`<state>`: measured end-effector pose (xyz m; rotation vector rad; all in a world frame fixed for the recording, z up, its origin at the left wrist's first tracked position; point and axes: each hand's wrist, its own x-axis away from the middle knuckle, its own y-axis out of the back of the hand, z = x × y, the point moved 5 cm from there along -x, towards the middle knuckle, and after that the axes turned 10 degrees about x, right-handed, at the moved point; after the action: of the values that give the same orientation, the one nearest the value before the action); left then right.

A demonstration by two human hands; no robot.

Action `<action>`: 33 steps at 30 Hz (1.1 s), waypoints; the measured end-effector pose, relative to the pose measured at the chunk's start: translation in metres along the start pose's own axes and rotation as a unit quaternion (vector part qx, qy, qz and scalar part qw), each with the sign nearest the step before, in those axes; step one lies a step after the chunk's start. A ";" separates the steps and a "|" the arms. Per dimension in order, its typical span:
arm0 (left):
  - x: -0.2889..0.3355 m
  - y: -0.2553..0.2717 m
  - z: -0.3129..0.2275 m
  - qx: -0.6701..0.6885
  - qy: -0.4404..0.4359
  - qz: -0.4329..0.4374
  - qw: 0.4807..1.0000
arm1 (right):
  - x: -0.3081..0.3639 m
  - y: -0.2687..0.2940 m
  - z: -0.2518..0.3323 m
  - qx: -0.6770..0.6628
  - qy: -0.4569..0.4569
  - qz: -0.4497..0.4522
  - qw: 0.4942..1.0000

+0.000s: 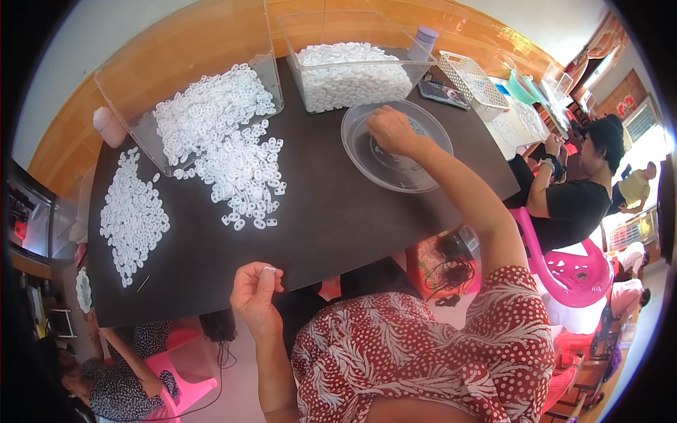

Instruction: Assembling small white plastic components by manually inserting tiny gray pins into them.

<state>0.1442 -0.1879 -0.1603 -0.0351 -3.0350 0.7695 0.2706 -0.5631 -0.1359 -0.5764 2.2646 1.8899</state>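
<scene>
Near the counter's front edge, the left hand's grip is closed, thumb against finger, on what looks like a small white piece. The right hand reaches into a round clear dish, fingers bunched; whether its grip holds anything, I cannot tell. Left of the dish, loose white pieces spread out from a clear bin.

Matt tabletop; glossy clear plastic tray; smooth plastic-looking pieces.

Lavender jar, phone lying flat, pink chair — right
</scene>
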 end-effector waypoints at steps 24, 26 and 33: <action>0.006 -0.006 -0.006 0.051 0.029 -0.025 0.998 | 0.036 0.110 0.201 -0.523 0.134 0.020 0.842; 0.008 -0.008 -0.008 0.063 0.028 -0.020 0.997 | 0.038 0.107 0.218 -0.559 0.093 0.067 0.821; 0.014 -0.006 -0.009 0.068 0.023 -0.015 0.997 | 0.044 0.097 0.234 -0.618 0.002 0.191 0.763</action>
<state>0.1301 -0.1892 -0.1497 -0.0062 -2.9241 0.9574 0.1617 -0.3314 -0.1099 -0.1624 0.7970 3.4233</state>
